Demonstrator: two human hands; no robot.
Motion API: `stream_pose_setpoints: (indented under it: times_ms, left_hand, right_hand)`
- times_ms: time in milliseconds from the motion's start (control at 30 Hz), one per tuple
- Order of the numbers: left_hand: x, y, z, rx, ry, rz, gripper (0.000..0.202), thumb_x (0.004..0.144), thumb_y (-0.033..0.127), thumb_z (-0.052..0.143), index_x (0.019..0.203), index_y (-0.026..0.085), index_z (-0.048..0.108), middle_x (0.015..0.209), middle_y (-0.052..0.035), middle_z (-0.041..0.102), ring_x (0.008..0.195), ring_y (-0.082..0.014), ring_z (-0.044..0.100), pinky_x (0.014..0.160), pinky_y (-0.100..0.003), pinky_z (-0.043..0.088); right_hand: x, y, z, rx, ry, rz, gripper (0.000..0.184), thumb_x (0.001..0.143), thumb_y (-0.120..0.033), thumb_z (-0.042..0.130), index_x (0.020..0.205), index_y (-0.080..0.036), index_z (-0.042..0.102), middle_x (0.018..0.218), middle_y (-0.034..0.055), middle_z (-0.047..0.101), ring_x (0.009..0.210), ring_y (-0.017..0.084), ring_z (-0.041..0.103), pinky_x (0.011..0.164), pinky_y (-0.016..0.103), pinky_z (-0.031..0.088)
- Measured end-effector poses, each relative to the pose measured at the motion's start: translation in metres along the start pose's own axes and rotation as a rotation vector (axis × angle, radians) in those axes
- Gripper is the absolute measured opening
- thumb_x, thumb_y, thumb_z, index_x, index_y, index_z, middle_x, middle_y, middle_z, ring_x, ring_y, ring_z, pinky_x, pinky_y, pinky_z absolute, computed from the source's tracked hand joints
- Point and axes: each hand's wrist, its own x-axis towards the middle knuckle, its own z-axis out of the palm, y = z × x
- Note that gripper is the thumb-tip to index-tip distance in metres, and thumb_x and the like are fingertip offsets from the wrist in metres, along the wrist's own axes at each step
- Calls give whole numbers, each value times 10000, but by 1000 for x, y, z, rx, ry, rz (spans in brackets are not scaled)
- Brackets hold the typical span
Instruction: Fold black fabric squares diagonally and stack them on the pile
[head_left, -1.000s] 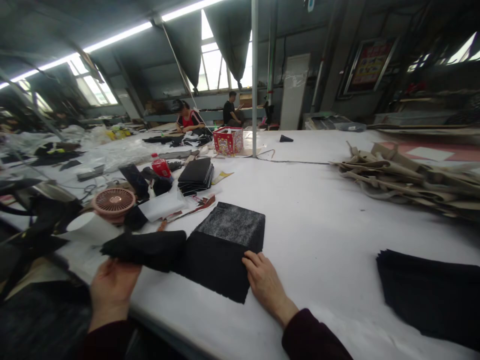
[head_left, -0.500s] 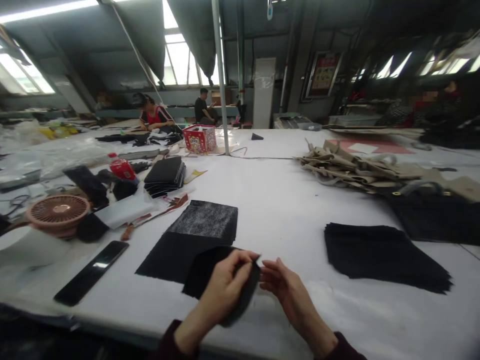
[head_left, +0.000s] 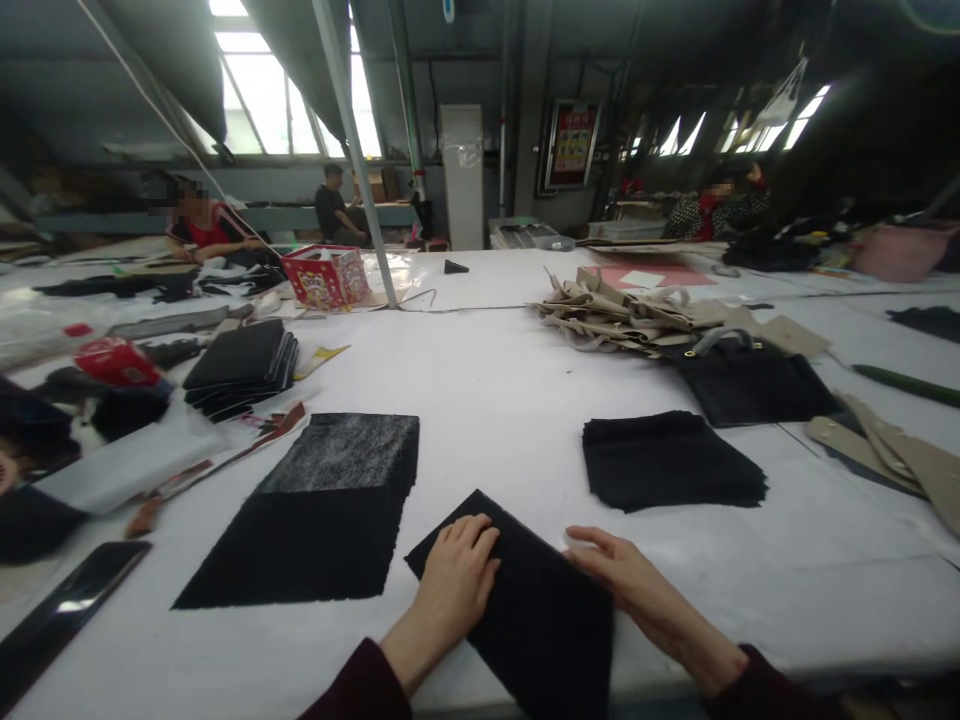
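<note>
A black fabric piece [head_left: 541, 600] lies slanted in front of me, its lower corner reaching the table's near edge. My left hand [head_left: 459, 565] rests on its upper left part, palm down, fingers stretched over the cloth. At the upper right edge is my right hand [head_left: 611, 565], with its fingers extended and touching that edge; its thumb is hidden. To the left lies a stack of black fabric pieces [head_left: 300, 545] with a grey speckled strip [head_left: 349, 452] at the top. Another stack of black fabric [head_left: 671, 460] sits to the right.
At left are a black phone [head_left: 71, 610], a dark folded stack [head_left: 240, 365] and a red-labelled bottle [head_left: 116, 362]. Beige strips [head_left: 630, 320] and a black bag piece with handle [head_left: 757, 385] lie at right. A pole [head_left: 356, 160] stands behind; people sit farther back.
The black fabric piece has come away from the left stack and been spread out. My left hand went from pinching it to lying on it; my right hand reached its edge. The view swung right.
</note>
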Motion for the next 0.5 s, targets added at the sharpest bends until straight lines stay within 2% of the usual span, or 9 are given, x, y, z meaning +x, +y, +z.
stream_pose_setpoints:
  times_ms: [100,200,267,400,500]
  left_hand:
    - [2,10,11,7,15,27,349,871,164,550,1217,213,563,1303,-87,556,1176,-285,515,995,-464,430]
    - [10,19,15,-9,-9,62,348,867,167,566,1212,210,563,1293,-82,562,1173,-283,511,994,-462,431]
    - [16,18,13,-16,-31,77,323,867,158,563,1187,201,571,1260,-82,576,1146,-275,523,976,-447,446]
    - [24,8,5,-6,-64,101,249,893,128,507,1110,208,599,1124,-70,604,1036,-238,558,896,-389,485]
    - [25,3,1,18,-63,127,248,918,129,472,1109,222,601,1076,-65,597,996,-229,559,853,-382,493]
  right_hand:
    - [22,-12,1,-411,31,-163,408,784,-367,672,1111,-122,653,751,37,692,707,184,638,655,282,450]
    - [39,-20,15,-733,72,-309,317,810,-301,607,1084,-157,673,772,35,694,713,181,625,682,292,433]
    - [45,-17,32,-897,150,-393,256,821,-260,585,1052,-193,675,806,31,686,746,180,615,713,298,420]
    - [52,6,64,-1103,405,-538,88,831,-190,573,889,-217,633,860,43,633,842,207,581,735,314,392]
    - [53,18,75,-1124,561,-608,57,830,-166,570,830,-219,590,889,55,605,881,228,551,753,339,372]
